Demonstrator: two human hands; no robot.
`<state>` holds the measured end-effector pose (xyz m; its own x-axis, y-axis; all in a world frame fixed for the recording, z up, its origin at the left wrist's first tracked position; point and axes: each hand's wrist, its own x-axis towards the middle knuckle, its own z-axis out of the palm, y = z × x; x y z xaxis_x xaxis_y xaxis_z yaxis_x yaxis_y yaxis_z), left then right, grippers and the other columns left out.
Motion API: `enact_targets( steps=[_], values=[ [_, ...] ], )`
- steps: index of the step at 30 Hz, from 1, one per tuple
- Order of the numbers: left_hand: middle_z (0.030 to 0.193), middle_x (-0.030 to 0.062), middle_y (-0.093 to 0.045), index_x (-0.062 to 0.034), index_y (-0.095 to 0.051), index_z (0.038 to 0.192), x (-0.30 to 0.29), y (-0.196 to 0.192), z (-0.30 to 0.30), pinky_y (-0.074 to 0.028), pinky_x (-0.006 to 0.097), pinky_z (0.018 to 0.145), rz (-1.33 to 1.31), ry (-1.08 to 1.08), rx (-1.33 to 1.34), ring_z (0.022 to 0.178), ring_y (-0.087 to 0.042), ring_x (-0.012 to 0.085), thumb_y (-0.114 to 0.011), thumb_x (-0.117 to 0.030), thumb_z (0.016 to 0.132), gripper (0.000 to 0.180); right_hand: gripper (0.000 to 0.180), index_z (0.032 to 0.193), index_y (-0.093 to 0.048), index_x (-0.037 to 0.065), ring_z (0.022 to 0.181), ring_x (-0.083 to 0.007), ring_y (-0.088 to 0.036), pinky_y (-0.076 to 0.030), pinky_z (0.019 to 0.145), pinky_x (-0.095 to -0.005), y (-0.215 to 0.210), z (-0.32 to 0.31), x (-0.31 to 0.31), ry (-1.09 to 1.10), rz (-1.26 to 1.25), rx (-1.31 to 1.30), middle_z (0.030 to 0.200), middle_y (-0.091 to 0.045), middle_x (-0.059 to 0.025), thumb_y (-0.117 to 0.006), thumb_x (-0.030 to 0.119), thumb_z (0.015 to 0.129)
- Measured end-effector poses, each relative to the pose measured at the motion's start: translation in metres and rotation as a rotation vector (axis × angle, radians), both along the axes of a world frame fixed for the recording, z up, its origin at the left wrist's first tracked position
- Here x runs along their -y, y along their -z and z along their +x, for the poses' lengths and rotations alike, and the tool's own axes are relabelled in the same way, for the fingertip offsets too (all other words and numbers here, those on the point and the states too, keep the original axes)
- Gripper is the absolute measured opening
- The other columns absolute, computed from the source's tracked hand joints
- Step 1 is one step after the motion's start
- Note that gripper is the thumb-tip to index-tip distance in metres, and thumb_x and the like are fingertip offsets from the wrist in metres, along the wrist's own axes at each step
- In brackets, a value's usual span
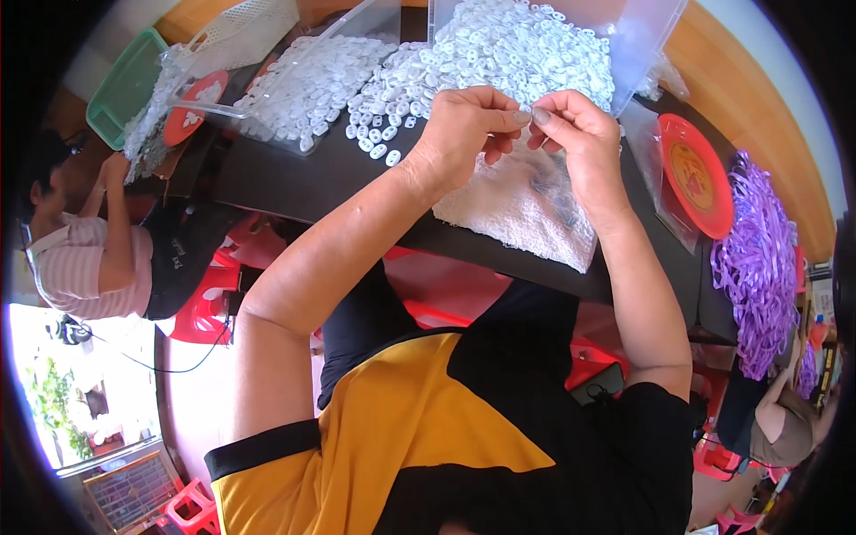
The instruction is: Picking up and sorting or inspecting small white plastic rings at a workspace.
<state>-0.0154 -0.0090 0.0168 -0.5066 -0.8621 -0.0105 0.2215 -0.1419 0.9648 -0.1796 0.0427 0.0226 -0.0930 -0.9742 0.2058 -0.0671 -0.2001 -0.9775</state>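
My left hand and my right hand meet at the fingertips above a white towel on the dark table. Both are closed in a pinch, thumbs against fingers. Whatever lies between the fingertips is too small and too covered to make out. Just beyond my hands rises a large heap of small white oval pieces with two holes each. Several loose oval pieces are scattered left of my left hand. Something thin and clear rests on the towel's right part, under my right hand.
A clear plastic tub lies tipped with more ovals at left. A red plate and a bundle of purple ribbon are at right. At far left, a person works near a green basket. Another person is at far right.
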Motion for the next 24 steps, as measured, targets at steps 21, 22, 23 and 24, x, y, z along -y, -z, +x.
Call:
enact_targets(
  steps=[21,22,23,24],
  values=[
    [0.074,0.006,-0.061,0.0023,-0.061,0.091,-0.002,0.02,0.005,-0.04,0.023,0.047,0.013,-0.025,-0.047,0.056,-0.054,0.0106,-0.063,-0.01,0.09,0.013,0.008,0.093,-0.065,0.0,0.071,-0.0068,-0.058,-0.05,0.063,-0.0223,0.009,0.005,0.005,0.061,-0.103,-0.27,0.079,-0.064,-0.0017,-0.061,0.006,0.09],
    [0.074,0.0062,-0.061,0.0021,-0.06,0.092,-0.003,0.021,0.005,-0.04,0.023,0.047,0.009,-0.026,-0.048,0.056,-0.054,0.0107,-0.063,-0.01,0.09,0.013,0.007,0.093,-0.065,0.0,0.07,-0.0068,-0.058,-0.05,0.063,-0.0223,0.01,0.005,0.006,0.064,-0.103,-0.278,0.078,-0.064,-0.0016,-0.061,0.006,0.09],
    [0.074,0.0062,-0.061,0.0021,-0.06,0.092,-0.003,0.021,0.005,-0.04,0.023,0.047,0.01,-0.027,-0.051,0.056,-0.054,0.0107,-0.063,-0.01,0.09,0.013,0.007,0.093,-0.065,0.0,0.07,-0.0068,-0.058,-0.05,0.063,-0.0223,0.011,0.006,0.006,0.062,-0.102,-0.281,0.078,-0.064,-0.0016,-0.061,0.006,0.09],
    [0.074,0.0062,-0.061,0.002,-0.06,0.092,-0.003,0.022,0.005,-0.04,0.023,0.047,0.018,-0.032,-0.054,0.055,-0.054,0.0108,-0.063,-0.01,0.09,0.012,0.007,0.093,-0.065,0.0,0.069,-0.0068,-0.058,-0.05,0.063,-0.0224,0.011,0.006,0.006,0.058,-0.103,-0.283,0.077,-0.064,-0.0014,-0.061,0.006,0.09]
  ],
)
